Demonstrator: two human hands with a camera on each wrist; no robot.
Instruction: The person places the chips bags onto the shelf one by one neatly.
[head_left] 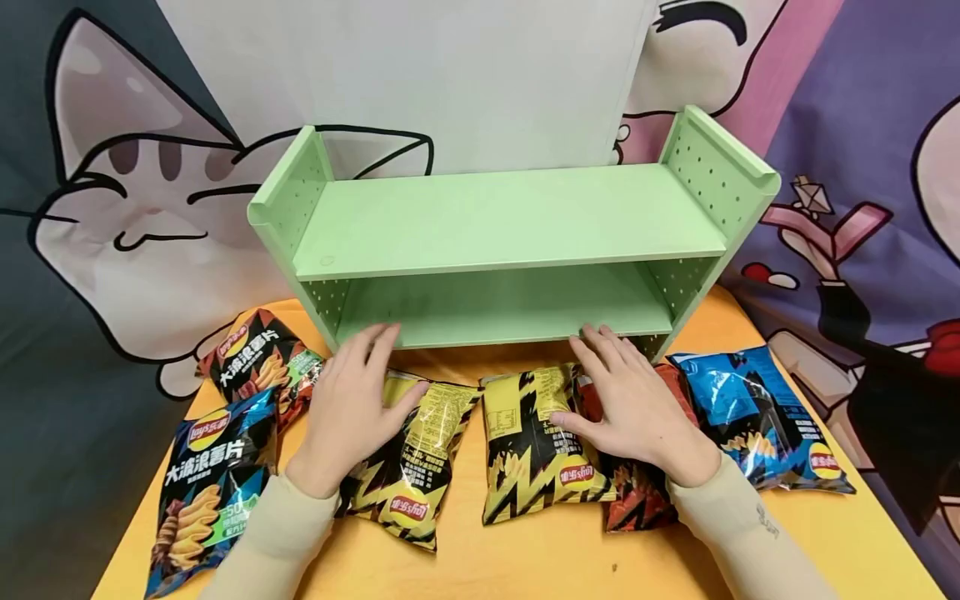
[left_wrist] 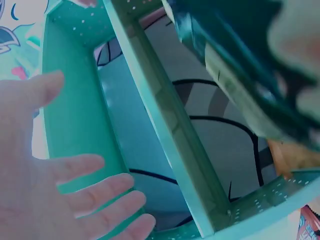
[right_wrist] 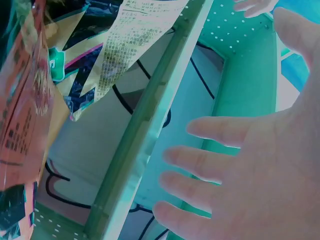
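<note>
My left hand (head_left: 348, 404) hovers with spread fingers over the left yellow-and-black chip bag (head_left: 423, 458), palm down. On the other side, my right hand (head_left: 637, 404) is spread above another yellow-and-black chip bag (head_left: 517, 454) and a red chip bag (head_left: 637, 500). Neither hand holds anything; whether they touch the bags cannot be told. Just beyond the fingertips stands a mint-green two-tier shelf (head_left: 510, 221), no goods on its boards. In the wrist views, the left hand (left_wrist: 75, 185) and right hand (right_wrist: 240, 165) show straight, parted fingers in front of the shelf.
At the left lie a dark red chip bag (head_left: 251, 362) and a blue-black chip bag (head_left: 206, 492), partly overlapping. A blue chip bag (head_left: 750, 408) lies at the right edge of the orange tabletop (head_left: 525, 558). Cartoon-printed cloth (head_left: 150, 275) hangs behind the table.
</note>
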